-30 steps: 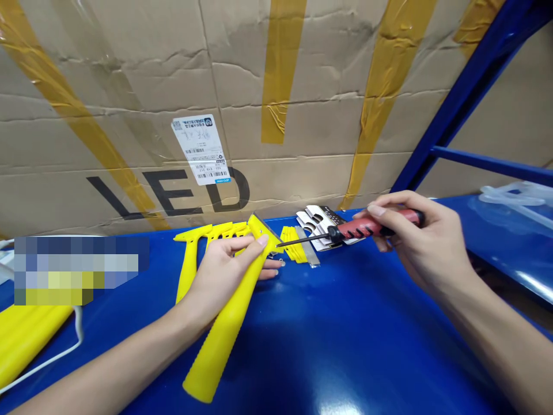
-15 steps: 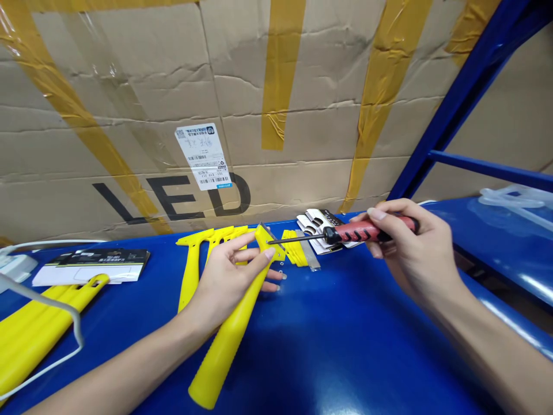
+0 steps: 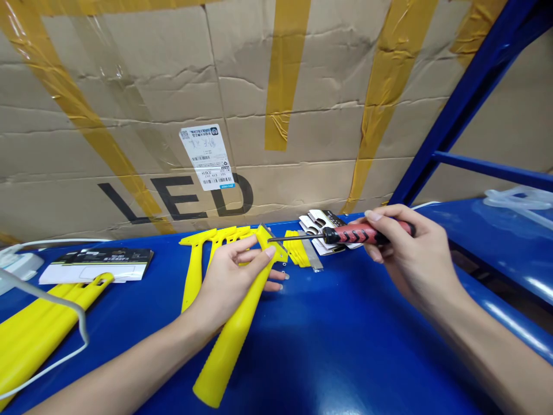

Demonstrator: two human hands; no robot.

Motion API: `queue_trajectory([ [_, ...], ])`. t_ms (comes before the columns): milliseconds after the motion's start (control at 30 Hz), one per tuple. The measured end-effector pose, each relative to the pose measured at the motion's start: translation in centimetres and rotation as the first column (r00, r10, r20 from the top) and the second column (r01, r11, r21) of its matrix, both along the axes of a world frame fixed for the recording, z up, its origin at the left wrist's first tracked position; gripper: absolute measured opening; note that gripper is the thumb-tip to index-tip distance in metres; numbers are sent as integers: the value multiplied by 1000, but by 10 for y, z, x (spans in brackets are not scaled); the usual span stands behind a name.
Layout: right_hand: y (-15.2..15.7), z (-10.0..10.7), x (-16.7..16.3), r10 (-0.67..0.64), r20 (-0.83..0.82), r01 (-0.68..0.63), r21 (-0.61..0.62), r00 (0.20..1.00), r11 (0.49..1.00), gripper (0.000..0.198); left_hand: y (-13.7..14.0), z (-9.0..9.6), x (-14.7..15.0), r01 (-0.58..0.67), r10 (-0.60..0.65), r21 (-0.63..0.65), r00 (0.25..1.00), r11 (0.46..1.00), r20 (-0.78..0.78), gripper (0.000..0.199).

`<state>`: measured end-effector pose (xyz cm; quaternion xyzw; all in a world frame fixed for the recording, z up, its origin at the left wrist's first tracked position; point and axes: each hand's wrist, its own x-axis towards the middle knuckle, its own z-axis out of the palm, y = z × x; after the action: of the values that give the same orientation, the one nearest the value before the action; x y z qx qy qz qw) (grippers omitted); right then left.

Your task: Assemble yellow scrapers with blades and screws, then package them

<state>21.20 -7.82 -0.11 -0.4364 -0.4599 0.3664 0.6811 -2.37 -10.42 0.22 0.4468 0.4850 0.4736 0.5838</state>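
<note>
Far left: white device (image 3: 21, 272) on the blue table (image 3: 337, 346), partly cut off by the frame edge. White cable (image 3: 82, 331) loops across in front of a stack of long yellow handles (image 3: 43, 328). Printed packs (image 3: 97, 266) lie just behind that stack, overlapping its far end.

Next, against the big cardboard box (image 3: 337, 80): "LED" in black print, white shipping label (image 3: 207, 157) above it, tan tape strips running down the face. In front of the box, a row of yellow T-shaped scrapers (image 3: 194, 274) lies side by side, partly hidden by the hand.

Left hand (image 3: 227, 275): closed on a yellow scraper (image 3: 238, 328), thumb on its neck, ring and little fingers sticking out past it. Scraper is tilted, head up and away, handle butt toward the camera; metal blade along the head.

Screwdriver (image 3: 345, 234) lies roughly level, tip at the scraper head. Can't tell if it sits in a screw, too small.

Behind the shaft: small yellow plates (image 3: 295, 249) fanned out, grey blades (image 3: 311, 253) just beside, then white-and-black cards (image 3: 317, 230).

Right hand (image 3: 410, 248): wrapped round the red-black grip, thumb on top.

Far right: blue metal frame (image 3: 453, 118), clear plastic piece (image 3: 518, 197) on a blue surface.
</note>
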Motion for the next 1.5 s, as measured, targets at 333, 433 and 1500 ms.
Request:
queue_trajectory([
  [333,-3,3,-1,19,-32,-19,-7,999,1000,18,-1,5,2,-8,6,-37,1000,999,-27,25],
  [433,-2,1,0,19,-18,-19,-8,1000,1000,18,-1,4,1,10,-11,-14,999,1000,-31,19],
  [1500,5,-5,17,205,247,-251,172,947,953,38,-5,4,-4,30,15,139,950,990,-312,14],
])
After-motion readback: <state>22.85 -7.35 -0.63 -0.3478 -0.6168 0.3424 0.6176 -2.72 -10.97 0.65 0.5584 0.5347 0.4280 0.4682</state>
